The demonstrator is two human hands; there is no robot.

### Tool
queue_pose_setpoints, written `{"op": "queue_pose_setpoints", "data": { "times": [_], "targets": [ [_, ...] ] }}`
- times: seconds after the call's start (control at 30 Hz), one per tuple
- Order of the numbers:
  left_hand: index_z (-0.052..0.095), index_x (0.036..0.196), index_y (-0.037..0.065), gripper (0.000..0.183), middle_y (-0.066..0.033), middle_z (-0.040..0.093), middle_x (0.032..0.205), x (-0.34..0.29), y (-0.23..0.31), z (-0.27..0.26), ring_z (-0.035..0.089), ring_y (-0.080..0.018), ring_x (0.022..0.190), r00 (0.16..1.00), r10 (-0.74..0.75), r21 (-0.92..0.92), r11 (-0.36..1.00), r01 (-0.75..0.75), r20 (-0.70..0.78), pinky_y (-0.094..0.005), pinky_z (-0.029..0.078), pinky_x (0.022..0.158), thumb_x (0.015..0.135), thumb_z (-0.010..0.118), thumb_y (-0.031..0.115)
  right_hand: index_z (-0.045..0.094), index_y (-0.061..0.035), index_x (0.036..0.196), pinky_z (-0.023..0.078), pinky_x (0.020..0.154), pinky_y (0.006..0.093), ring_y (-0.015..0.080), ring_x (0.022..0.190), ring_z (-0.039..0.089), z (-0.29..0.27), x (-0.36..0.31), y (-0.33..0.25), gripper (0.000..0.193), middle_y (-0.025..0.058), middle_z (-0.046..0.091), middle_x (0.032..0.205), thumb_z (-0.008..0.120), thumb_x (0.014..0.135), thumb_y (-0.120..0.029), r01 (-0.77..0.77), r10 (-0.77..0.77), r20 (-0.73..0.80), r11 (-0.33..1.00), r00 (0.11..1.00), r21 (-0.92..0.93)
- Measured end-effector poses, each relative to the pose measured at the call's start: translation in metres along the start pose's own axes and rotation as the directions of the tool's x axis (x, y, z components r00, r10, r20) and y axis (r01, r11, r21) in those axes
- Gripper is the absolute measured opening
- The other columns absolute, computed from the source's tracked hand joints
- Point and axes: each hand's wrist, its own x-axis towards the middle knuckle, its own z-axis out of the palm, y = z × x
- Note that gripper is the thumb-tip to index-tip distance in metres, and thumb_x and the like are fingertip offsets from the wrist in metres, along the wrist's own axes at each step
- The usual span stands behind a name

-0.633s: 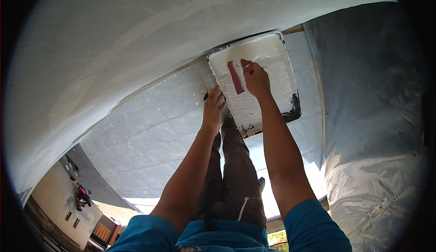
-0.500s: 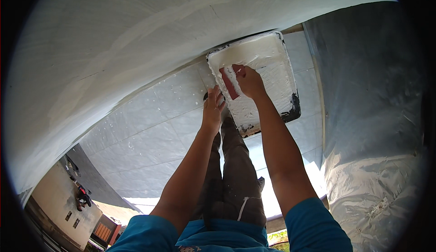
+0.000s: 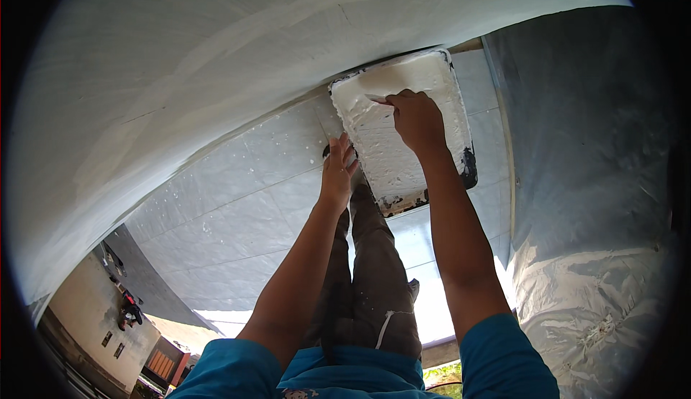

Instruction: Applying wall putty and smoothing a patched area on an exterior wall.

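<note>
Head view: looking down past two bare arms onto a tray on the floor.
Right hand (image 3: 419, 120): fingers closed around a scraper (image 3: 376, 99), forearm reaching up from the lower right.
Scraper: over the upper part of the tray, seen nearly edge-on as a thin strip, pale with some dark red near the fingers; pointing left. Cannot tell whether its edge touches the paste.
Left hand (image 3: 337, 172): empty, fingers extended and a little apart, just beside the tray's left edge; contact with the rim cannot be told.
Tray (image 3: 469, 167): rectangular, black, lying at a slant between the pale wall and the person's feet; bare black shows at the near right corner and along the near edge.
Paste (image 3: 403, 158): white, thick, covering most of the tray, ridged in places and smeared over the rim.
Floor (image 3: 245, 194): grey tiles, white spatters left of the tray.
Wall (image 3: 209, 61): pale, filling the upper left, with streaky smears.
Plastic sheet (image 3: 583, 277): right side, crumpled and shiny toward the bottom.
Clothing: blue sleeves (image 3: 504, 356), dark trousers (image 3: 374, 269) with white specks.
</note>
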Motion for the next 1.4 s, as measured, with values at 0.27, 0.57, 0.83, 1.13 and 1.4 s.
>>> {"op": "queue_pose_setpoints", "data": {
  "times": [0.27,0.57,0.83,1.13,1.4],
  "targets": [
    [0.023,0.157,0.002,0.091,-0.0164,0.022,0.164,0.001,-0.001,-0.005,0.022,-0.0325,0.151,1.0,-0.013,-0.02,1.0,0.013,0.019,-0.0487,0.024,0.119,0.099,0.028,0.072,0.071,-0.0143,0.105,0.052,0.084,0.0415,0.0275,0.091,0.066,0.013,-0.061,-0.028,0.026,0.0052,0.071,0.102,0.061,0.083,-0.007,0.139,-0.131,0.204,0.99,0.97,-0.024],
    [0.023,0.157,0.003,0.091,-0.0152,0.022,0.164,0.0,0.001,0.004,0.022,-0.0316,0.151,0.999,-0.034,0.017,0.999,0.034,0.036,-0.05,0.026,0.118,0.098,0.027,0.072,0.066,-0.0107,0.122,0.054,0.081,0.0408,0.0302,0.091,0.066,0.024,-0.054,-0.011,0.04,0.0073,0.07,0.108,0.06,0.083,-0.003,0.053,-0.046,0.043,0.982,0.998,-0.18],
    [0.023,0.158,0.005,0.093,-0.0133,0.02,0.165,-0.001,0.005,-0.008,0.02,-0.0309,0.152,0.998,-0.053,-0.01,0.999,0.053,0.034,-0.0511,0.025,0.117,0.097,0.026,0.076,0.07,-0.0052,0.112,0.054,0.077,0.0419,0.0345,0.087,0.069,0.013,-0.075,-0.039,0.026,0.0185,0.07,0.098,0.062,0.087,-0.009,-0.383,0.333,0.219,0.889,0.917,0.251],
    [0.023,0.158,0.006,0.092,-0.0139,0.019,0.166,0.002,0.002,-0.006,0.019,-0.0313,0.152,0.997,-0.064,-0.007,0.998,0.065,0.049,-0.0521,0.025,0.117,0.097,0.024,0.075,0.071,0.0002,0.098,0.053,0.075,0.0435,0.0378,0.083,0.069,0.057,-0.055,0.008,0.023,0.0211,0.071,0.088,0.069,0.082,-0.017,-0.548,0.435,0.335,0.633,0.836,0.547],
    [0.023,0.158,0.007,0.091,-0.014,0.017,0.166,0.003,-0.003,-0.003,0.018,-0.0317,0.152,0.997,-0.052,-0.017,0.998,0.053,0.059,-0.0544,0.024,0.117,0.098,0.023,0.074,0.068,-0.0007,0.098,0.051,0.078,0.0475,0.0425,0.086,0.066,0.051,-0.065,-0.011,0.02,0.023,0.069,0.088,0.063,0.083,-0.014,-0.44,0.391,0.221,0.861,0.894,0.256]
  ]
}}
